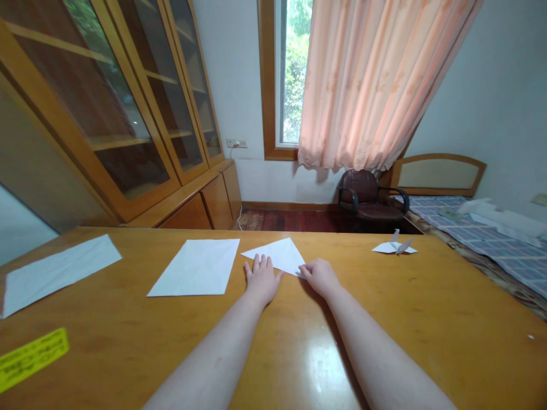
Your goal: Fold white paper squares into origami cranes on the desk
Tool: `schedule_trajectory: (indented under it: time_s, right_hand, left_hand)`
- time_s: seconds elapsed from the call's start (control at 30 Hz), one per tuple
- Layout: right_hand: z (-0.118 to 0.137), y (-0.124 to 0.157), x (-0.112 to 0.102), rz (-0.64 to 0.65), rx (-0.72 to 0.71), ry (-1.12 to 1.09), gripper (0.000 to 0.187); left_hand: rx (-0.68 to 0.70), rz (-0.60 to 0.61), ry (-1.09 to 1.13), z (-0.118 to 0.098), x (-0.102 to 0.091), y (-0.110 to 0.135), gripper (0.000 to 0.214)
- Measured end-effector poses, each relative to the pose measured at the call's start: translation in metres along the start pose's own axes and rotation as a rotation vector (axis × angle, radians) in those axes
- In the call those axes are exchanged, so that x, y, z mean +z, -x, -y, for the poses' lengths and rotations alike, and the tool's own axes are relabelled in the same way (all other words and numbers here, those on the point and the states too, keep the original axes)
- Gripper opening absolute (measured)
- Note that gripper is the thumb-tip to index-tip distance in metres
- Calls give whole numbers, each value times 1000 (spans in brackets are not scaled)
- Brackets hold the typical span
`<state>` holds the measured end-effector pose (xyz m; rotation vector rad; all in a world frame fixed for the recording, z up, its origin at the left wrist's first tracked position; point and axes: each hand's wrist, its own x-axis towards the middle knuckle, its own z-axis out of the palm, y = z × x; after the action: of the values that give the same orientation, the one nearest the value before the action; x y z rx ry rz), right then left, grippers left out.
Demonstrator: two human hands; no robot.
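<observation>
White triangular paper (pixel 280 252), apparently part-folded, on glossy brown wooden table (pixel 384 324).
Left hand (pixel 261 280) spread on its near edge; right hand (pixel 319 277) apart, curled at right corner, grip unclear; flat white four-sided sheet (pixel 199 266) nearby, seemingly unstarted; white winged paper figure (pixel 404 246) seemingly done; pink patterned curtain (pixel 371 80) beyond.

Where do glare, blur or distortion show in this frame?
In the head view, pale glare lies on the tabletop, below the right hand; writing on the yellow label is blurred; the cabinet leans, likely lens distortion; the left hand and the paper it touches look fairly clear.
</observation>
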<state>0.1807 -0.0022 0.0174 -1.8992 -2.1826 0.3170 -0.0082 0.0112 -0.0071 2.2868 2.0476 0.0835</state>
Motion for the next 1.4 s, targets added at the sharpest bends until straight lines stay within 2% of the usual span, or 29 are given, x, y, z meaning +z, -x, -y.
schedule_trajectory:
  time_s: [0.13,0.3,0.37,0.47,0.6,0.7,0.97,1.17,1.27,1.4]
  right_hand:
    - [8,6,0,67,-148,-79,52]
    - [12,7,5,74,-383,-191,40]
    - [13,6,9,113,-409,-184,43]
    - [11,4,15,173,-329,-113,48]
    - [5,1,17,168,-152,-46,51]
    - [-1,-2,16,141,-40,-16,55]
    - [-9,-7,19,78,131,18,59]
    - [-18,-10,24,-38,300,33,72]
    - [-22,-12,25,-45,332,37,74]
    - [-25,-13,25,-51,337,39,68]
  left_hand:
    - [-16,22,23,3,1,-3,74]
    - [168,45,54,1,4,0,71]
    - [219,62,55,-1,4,2,70]
    - [223,73,51,-3,2,4,71]
    - [218,80,56,-3,0,5,72]
    - [214,87,54,-3,0,5,73]
    - [208,106,55,-3,-5,6,74]
    - [206,103,66,-3,-4,6,75]
    - [204,99,63,-2,-1,5,75]
    - [203,91,60,-1,2,3,75]
